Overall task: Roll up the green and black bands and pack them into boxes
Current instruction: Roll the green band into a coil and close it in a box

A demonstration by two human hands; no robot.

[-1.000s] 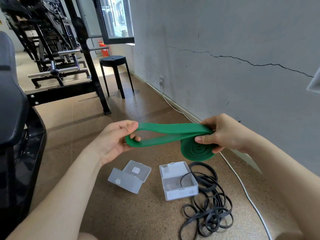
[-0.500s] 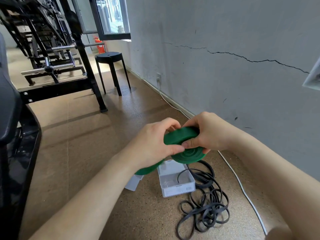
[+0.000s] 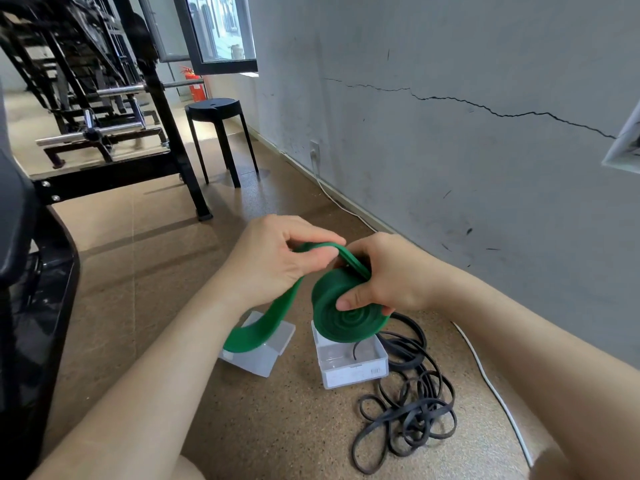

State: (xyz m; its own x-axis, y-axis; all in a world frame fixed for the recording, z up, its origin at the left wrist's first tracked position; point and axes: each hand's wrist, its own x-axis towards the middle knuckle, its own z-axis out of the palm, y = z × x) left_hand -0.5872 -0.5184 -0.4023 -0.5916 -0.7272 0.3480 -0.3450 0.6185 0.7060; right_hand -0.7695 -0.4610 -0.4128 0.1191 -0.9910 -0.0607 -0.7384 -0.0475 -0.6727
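Note:
A wide green band [image 3: 341,315] is mostly wound into a flat coil that my right hand [image 3: 388,278] grips, thumb on the coil's face. My left hand [image 3: 277,259] pinches the loose stretch of the band just above the coil; its free tail loops down to the left. On the floor below stand two clear plastic boxes: an open one [image 3: 353,363] under the coil and another [image 3: 261,351] to its left, partly behind the green tail. A tangle of thin black bands [image 3: 408,417] lies right of the boxes, one strand hanging into the open box.
A white cable [image 3: 491,389] runs along the floor by the grey wall on the right. A black stool [image 3: 216,133] and black gym racks [image 3: 104,109] stand further back on the left. Dark padded equipment [image 3: 20,271] borders the left edge.
My left hand came in from the band's far loop to the coil and now pinches the band just above it. The coil has grown and the tail hangs down to the left.

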